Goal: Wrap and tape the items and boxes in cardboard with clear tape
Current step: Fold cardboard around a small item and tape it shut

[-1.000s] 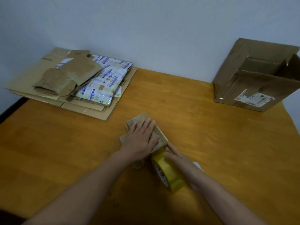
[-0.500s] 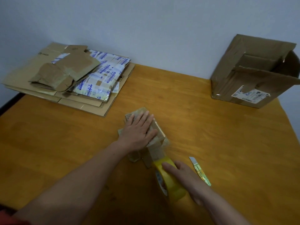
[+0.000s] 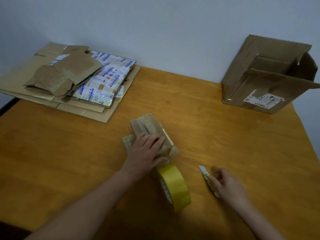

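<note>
A small cardboard-wrapped package (image 3: 147,123) lies at the middle of the wooden table (image 3: 69,153). My left hand (image 3: 145,153) lies over its near end, fingers bent on top and thumb against the near side. A yellow roll of tape (image 3: 176,186) stands on edge just in front of the package, free of both hands. To its right, my right hand (image 3: 228,186) curls round the handle of a utility knife (image 3: 203,171), whose blade points away from me. The hand is motion-blurred.
A stack of flattened cardboard (image 3: 22,80) with printed plastic mailers (image 3: 107,78) and crumpled brown wrappers lies at the back left. An open, torn cardboard box (image 3: 259,84) stands at the back right against the wall.
My right hand let go of the tape roll and moved right onto the knife. My left hand slid back toward the package's near end. The roll now stands alone.
</note>
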